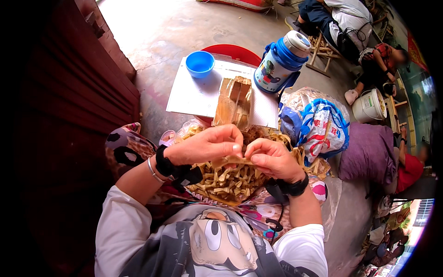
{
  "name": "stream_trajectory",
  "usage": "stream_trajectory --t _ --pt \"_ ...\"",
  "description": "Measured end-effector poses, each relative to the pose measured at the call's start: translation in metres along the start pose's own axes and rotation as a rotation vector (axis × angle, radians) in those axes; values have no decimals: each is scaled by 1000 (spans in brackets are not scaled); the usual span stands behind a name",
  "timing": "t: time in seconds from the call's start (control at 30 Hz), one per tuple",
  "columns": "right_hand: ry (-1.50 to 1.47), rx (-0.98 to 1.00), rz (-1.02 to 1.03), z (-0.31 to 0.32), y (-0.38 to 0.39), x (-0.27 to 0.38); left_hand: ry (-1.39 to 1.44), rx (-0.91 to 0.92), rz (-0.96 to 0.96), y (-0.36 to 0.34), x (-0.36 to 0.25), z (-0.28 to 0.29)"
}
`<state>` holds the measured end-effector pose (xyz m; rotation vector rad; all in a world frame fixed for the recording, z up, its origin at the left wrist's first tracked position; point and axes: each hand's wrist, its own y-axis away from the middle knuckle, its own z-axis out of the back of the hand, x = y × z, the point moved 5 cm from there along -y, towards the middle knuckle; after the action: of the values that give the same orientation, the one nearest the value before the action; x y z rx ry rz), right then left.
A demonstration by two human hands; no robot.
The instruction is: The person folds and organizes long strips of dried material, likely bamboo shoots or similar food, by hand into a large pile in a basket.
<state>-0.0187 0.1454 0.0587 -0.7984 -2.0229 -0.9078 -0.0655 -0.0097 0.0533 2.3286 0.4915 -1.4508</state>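
Over my lap, my left hand (207, 144) and my right hand (276, 159) meet fingertip to fingertip. Both are closed in a pinch on a tan dried-leaf strip (230, 161) stretched between them. Its exact shape is partly hidden by my fingers. Just below lies a heap of small folded tan leaf pieces (226, 182), spread across my lap. Beyond my hands, a clear-wrapped bundle of flat brown leaf strips (234, 99) leans on a white sheet (184, 94). Dark bands circle both my wrists.
A blue bowl (200, 64) and a blue-and-white flask (282, 62) stand on the sheet, over a red round top (235, 53). To the right are a printed plastic bag (323, 124), a purple cloth bundle (369, 152) and a white bucket (370, 105). Other people sit farther right.
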Motion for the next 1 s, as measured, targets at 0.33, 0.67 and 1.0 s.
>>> stream_trajectory --t 0.33,0.67,1.0 --pt "-172 -8 -6 2 7 0 64 32 50 6 -10 2" --pt "-232 -37 158 28 3 5 -541 -202 -114 4 -14 14" --pt "-69 -323 177 41 2 5 -920 -96 -41 0 11 4"
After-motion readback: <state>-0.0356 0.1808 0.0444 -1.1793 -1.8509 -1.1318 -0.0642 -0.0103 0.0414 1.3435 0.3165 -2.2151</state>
